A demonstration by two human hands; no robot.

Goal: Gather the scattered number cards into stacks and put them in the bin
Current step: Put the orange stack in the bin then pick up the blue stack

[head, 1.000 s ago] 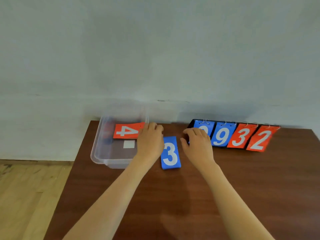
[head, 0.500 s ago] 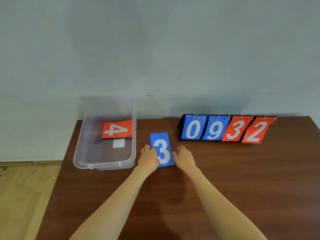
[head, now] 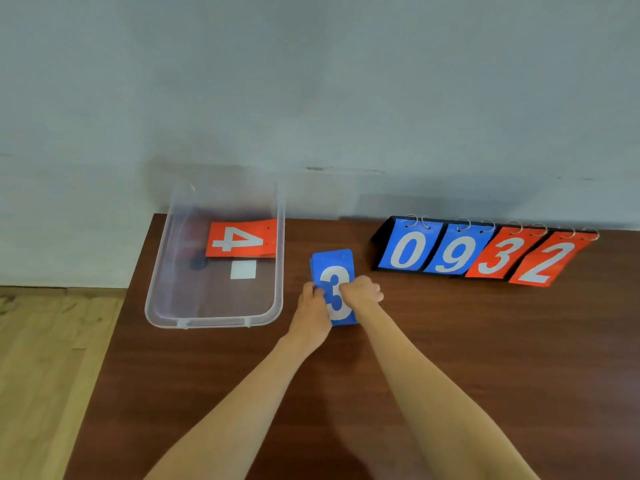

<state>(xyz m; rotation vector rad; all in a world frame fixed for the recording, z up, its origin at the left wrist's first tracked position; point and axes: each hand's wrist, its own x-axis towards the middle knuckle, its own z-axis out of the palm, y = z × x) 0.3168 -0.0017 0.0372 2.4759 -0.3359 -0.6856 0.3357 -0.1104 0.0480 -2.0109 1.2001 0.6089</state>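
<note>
Together, the left hand [head: 313, 306] and right hand [head: 362, 293] curl their fingers round the blue 3 stack [head: 331, 268] on the table [head: 450, 341], the bin [head: 214, 322] just left of them; a lopsided lift could spill loose cards.

It looked like a plain spare room, perhaps in a home or a small studio; the view was too narrow to say which. A dark wood-grain table [head: 519, 341] stood against a bare grey-blue wall [head: 311, 81], with pale wooden floorboards [head: 41, 358] at the left. On the table sat only game gear: a clear plastic bin [head: 207, 323] and a flip scoreboard [head: 485, 252] at the far edge.
</note>
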